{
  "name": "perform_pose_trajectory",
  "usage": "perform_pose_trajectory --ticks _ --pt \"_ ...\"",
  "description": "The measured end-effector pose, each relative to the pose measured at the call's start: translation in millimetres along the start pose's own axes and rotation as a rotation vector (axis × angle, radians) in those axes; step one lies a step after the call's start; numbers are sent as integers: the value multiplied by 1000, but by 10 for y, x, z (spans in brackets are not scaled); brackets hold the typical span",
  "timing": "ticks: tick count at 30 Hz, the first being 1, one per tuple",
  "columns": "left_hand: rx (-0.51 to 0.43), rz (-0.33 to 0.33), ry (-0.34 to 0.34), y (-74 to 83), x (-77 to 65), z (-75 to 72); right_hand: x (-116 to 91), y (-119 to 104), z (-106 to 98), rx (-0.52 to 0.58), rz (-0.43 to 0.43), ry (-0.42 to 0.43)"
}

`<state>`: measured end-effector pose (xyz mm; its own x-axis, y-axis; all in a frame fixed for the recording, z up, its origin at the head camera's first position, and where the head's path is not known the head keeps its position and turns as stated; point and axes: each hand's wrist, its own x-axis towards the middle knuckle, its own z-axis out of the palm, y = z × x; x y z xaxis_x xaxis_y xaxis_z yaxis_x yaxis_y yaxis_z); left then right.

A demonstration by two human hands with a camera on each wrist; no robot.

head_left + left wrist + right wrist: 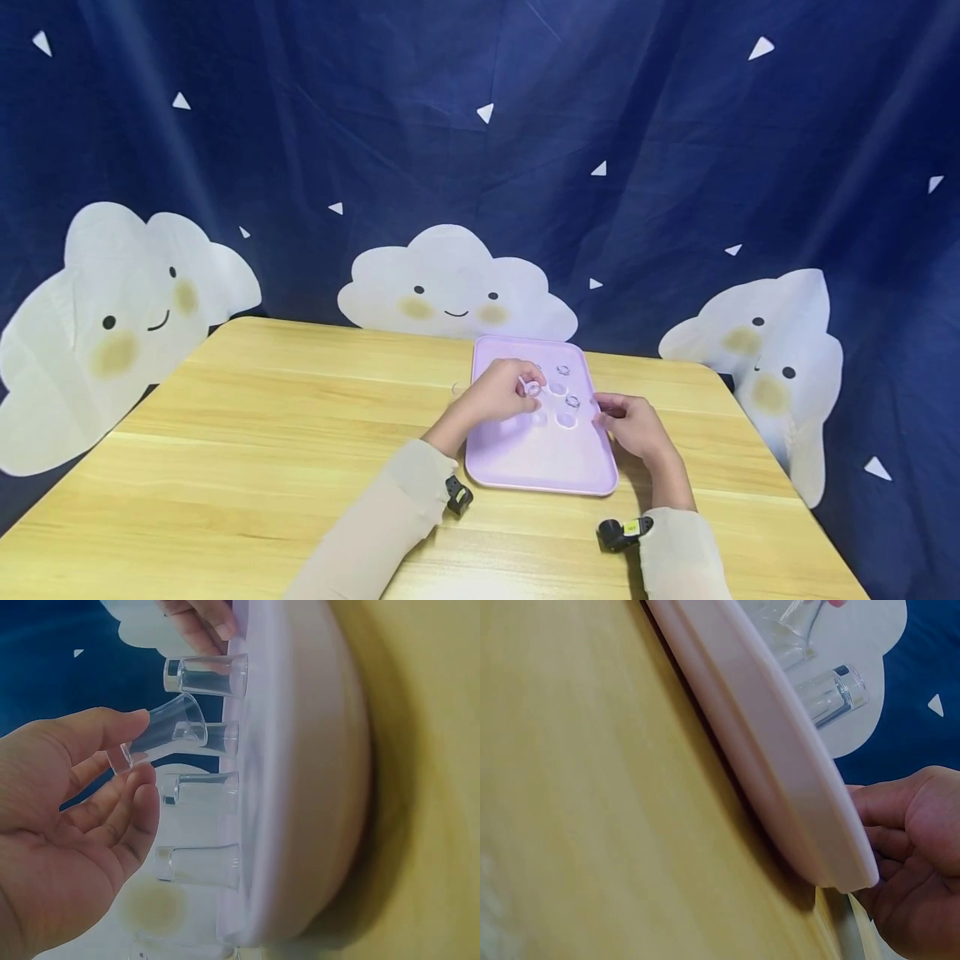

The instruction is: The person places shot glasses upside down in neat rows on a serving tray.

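Note:
My left hand (504, 390) is above the lilac tray (536, 471) and pinches a small clear shot glass (169, 724) between thumb and fingers. That glass is tilted, its wide mouth towards the tray. Several like it stand upside down on the tray, among them one shot glass (202, 866) in the left wrist view and another shot glass (573, 401) near the right rim. At the tray's right side my right hand (636, 425) grips the rim with thumb and bent fingers; the rim partly hides the fingertips in the right wrist view.
The tray lies near the back edge of a wooden table (247, 433). Just left of it a faint clear object (457, 388) shows, partly behind the left hand. A dark blue curtain (420, 100) with white clouds hangs behind the table.

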<state>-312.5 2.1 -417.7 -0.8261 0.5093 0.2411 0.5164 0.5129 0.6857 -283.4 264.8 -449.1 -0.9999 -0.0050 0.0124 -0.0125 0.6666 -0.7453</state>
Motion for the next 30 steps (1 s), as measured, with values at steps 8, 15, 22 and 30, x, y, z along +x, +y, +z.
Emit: perform_pose_trajectory --ticks 8,15,22,30 --pt "14 11 -2 42 -19 16 -8 0 3 0 -9 3" --pt "30 -21 -2 44 -10 58 -6 0 0 3 -8 -1" --pt "51 -44 -24 57 -19 80 -31 -13 5 3 -7 -2" --pt "103 -47 -27 39 -18 106 -17 -7 6 4 -7 -2"
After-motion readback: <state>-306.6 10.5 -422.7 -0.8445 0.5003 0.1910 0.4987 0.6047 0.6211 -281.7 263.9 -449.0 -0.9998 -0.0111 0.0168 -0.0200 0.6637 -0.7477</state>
